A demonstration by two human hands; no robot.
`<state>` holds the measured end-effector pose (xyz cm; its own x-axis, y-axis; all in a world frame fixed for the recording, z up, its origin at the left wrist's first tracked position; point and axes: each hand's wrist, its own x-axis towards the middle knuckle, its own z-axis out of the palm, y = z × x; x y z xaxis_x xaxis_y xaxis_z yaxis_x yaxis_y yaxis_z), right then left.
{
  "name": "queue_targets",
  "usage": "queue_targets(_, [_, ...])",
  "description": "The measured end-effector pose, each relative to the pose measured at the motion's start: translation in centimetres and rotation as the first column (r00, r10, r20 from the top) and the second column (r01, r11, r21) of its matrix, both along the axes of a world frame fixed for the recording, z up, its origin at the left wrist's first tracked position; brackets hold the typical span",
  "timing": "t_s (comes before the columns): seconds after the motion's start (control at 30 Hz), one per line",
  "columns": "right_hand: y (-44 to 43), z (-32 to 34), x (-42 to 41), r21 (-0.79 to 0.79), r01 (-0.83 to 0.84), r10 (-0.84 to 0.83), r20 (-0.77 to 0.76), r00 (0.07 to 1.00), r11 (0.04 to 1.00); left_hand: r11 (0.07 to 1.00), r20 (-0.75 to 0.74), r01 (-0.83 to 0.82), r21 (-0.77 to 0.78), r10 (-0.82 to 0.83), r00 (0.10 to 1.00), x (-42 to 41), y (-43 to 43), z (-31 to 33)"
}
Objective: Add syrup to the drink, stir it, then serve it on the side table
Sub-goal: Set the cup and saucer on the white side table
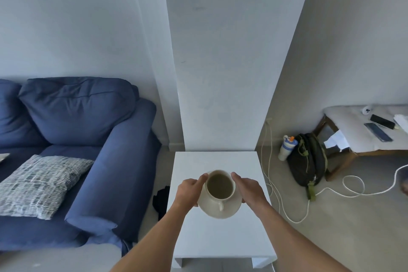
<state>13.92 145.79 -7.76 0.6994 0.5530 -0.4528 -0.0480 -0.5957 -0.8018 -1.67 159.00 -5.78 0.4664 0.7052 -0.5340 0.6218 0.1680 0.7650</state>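
A cream cup (pixel 220 186) filled with a brownish drink stands on a cream saucer (pixel 229 211), its handle turned toward me. Both are held over the middle of the white square side table (pixel 212 238); I cannot tell whether the saucer touches the tabletop. My left hand (pixel 188 190) grips the saucer's left edge, with a finger resting along the cup's rim. My right hand (pixel 249 189) holds the saucer's right edge, fingers reaching up beside the cup. No syrup or spoon is in view.
A blue sofa (pixel 88 139) with a patterned cushion (pixel 39 183) stands left of the table. A white wall pillar rises behind it. On the floor to the right lie white cables (pixel 331 192), a dark backpack (pixel 308 161) and a bottle (pixel 287 147). A padded bench (pixel 362 137) carries phones.
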Motion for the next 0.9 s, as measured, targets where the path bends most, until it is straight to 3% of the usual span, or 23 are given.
queue_targets(0.5, [4.3,-2.3,9.3,0.005,-0.125,0.125,-0.023,0.992,0.992,0.992,0.037,-0.128,0.020,0.128,0.991,8.1,2.4,-2.4])
queue_targets(0.9, [6.1,-7.2,11.0,-0.053,-0.102,0.097,-0.081,0.992,0.993,0.996,-0.032,-0.084,-0.020,0.083,0.996,10.1,4.5,-8.1])
